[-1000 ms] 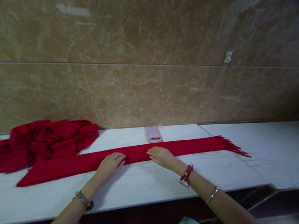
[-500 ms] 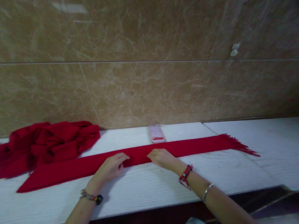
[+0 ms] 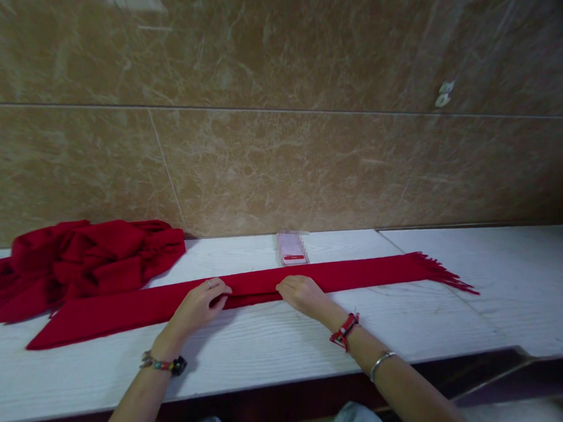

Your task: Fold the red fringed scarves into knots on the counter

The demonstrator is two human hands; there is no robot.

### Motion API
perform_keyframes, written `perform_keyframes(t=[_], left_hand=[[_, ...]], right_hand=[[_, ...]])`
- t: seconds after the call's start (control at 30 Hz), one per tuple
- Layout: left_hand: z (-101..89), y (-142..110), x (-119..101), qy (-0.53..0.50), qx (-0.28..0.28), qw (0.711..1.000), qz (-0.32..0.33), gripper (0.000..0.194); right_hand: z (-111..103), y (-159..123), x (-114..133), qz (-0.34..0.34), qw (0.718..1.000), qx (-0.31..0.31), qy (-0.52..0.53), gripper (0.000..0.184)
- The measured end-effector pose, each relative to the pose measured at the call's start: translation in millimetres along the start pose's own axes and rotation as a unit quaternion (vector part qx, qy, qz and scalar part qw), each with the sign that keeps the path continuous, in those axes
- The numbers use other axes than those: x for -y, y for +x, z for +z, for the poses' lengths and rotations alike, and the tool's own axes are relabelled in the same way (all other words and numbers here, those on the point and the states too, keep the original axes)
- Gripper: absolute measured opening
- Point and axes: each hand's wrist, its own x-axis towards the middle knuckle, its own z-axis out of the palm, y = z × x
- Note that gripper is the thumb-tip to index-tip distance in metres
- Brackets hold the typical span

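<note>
A red scarf (image 3: 354, 276) lies folded into a long narrow strip, its fringe pointing right and a slanted corner at the left end. My left hand (image 3: 201, 307) pinches the scarf's near edge left of the middle. A short way to the right, my right hand (image 3: 301, 294) has its fingers closed on that same edge. Between both hands the upper layer is lifted back a little, and a darker layer shows beneath it. Bunched red cloth (image 3: 99, 259) lies in a heap behind the scarf's left end.
Behind the scarf, against the brown marble-patterned wall (image 3: 265, 165), lies a partly blurred phone-like thing (image 3: 292, 249). The white wood-grain surface (image 3: 247, 356) ends at a dark front edge, with my knees below it. A small white fixture (image 3: 444, 94) sits on the wall.
My hands have taken hold of the scarf's near edge and raised its top layer slightly, opening a dark gap between them. The left hand has shifted a little left, and the view has shifted slightly.
</note>
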Motion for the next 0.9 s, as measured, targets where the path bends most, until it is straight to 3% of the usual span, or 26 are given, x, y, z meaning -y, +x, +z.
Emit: perform_keyframes(t=[0.23, 0.57, 0.7, 0.77, 0.9], left_hand=[[-1.5, -1.7, -6.1, 0.007, 0.098, 0.995, -0.028, 0.022], [-4.6, 5.5, -12.7, 0.034, 0.092, 0.995, -0.025, 0.027], [12.9, 0.5, -3.3, 0.089, 0.081, 0.99, -0.079, 0.039], [20.8, -4.3, 0.3, 0.126, 0.105, 0.98, -0.117, 0.045], [23.0, -10.7, -2.0, 0.179, 0.137, 0.96, -0.169, 0.046]], right_hand=[[0.7, -3.0, 0.1, -0.012, 0.999, 0.046, 0.006, 0.018], [0.3, -3.2, 2.0, 0.02, 0.996, 0.049, 0.075, 0.02], [1.6, 2.1, 12.1, 0.035, 0.994, 0.042, 0.097, 0.036], [2.8, 3.3, 17.0, 0.032, 0.991, 0.084, 0.104, 0.046], [3.0, -0.6, 18.4, 0.054, 0.981, 0.148, 0.115, 0.048]])
